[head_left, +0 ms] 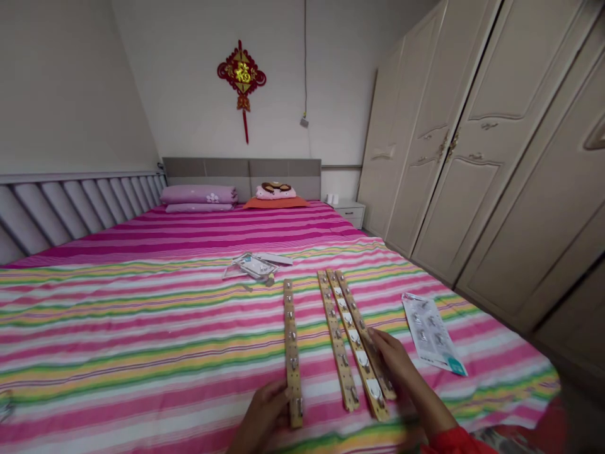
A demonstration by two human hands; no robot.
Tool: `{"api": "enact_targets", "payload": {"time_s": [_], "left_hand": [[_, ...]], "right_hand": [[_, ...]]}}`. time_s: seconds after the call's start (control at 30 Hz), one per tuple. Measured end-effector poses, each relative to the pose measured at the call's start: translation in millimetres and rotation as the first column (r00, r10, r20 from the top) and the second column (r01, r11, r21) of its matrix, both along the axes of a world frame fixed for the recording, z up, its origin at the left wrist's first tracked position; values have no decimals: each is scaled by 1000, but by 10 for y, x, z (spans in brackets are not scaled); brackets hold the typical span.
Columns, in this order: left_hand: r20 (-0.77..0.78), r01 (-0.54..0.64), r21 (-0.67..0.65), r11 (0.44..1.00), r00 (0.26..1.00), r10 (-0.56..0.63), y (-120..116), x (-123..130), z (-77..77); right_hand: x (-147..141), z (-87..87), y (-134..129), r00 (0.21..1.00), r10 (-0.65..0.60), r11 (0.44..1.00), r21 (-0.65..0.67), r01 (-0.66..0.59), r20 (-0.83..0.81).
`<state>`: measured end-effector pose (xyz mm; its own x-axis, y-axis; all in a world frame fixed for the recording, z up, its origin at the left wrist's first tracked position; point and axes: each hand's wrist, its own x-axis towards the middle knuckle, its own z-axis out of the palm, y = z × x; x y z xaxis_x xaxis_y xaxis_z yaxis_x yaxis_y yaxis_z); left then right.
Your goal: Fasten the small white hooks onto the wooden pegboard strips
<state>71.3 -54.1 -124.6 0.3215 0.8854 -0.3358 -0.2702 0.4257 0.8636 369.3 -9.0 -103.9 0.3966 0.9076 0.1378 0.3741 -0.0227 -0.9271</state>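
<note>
Near the front of the bed, my left hand (267, 410) pinches the lower left edge of a narrow wooden strip (293, 378) fitted with several metal hooks. To the right lie three similar strips side by side: one with metal hooks (336, 334), a middle one with white-backed hooks (358, 347), and an outer one with metal hooks (363, 328). My right hand (394, 356) has its fingers closed at the right edge of that outer strip; the thumb and some fingertips are partly hidden.
A clear packet of hooks (432, 334) lies on the striped bedsheet (142, 353) to the right. Opened packaging (255, 265) sits farther back. Folded bedding (198, 197) rests by the headboard (203, 169). A wardrobe (454, 189) stands on the right, a bed rail (85, 202) on the left.
</note>
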Motion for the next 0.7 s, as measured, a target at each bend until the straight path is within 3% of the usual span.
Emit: {"api": "enact_targets", "payload": {"time_s": [0.13, 0.2, 0.27, 0.3, 0.33, 0.37, 0.5, 0.7], "left_hand": [[1, 17, 14, 1000, 1000, -17, 42, 60, 41], [-8, 10, 1, 1000, 1000, -10, 46, 91, 52], [-35, -27, -24, 999, 999, 26, 46, 122, 57], [-52, -49, -42, 998, 998, 47, 46, 134, 56], [-68, -67, -61, 996, 996, 63, 46, 144, 53], [-80, -78, -76, 994, 994, 72, 47, 151, 47], [-85, -77, -91, 993, 994, 70, 53, 142, 7], [-103, -96, -118, 988, 991, 84, 82, 142, -39]], "right_hand": [[-139, 123, -89, 995, -95, 994, 63, 95, 7], [-342, 151, -202, 998, -63, 993, 99, 61, 16], [-612, 160, -320, 994, 110, 988, 107, -112, 30], [-754, 158, -366, 954, 295, 948, 109, -299, 52], [-890, 152, -398, 915, 395, 909, 112, -402, 78], [-1013, 142, -412, 903, 422, 898, 103, -429, 84], [-1345, 82, -330, 905, 416, 902, 81, -423, 88], [-1546, 49, -206, 928, 328, 939, 44, -341, 178]]}}
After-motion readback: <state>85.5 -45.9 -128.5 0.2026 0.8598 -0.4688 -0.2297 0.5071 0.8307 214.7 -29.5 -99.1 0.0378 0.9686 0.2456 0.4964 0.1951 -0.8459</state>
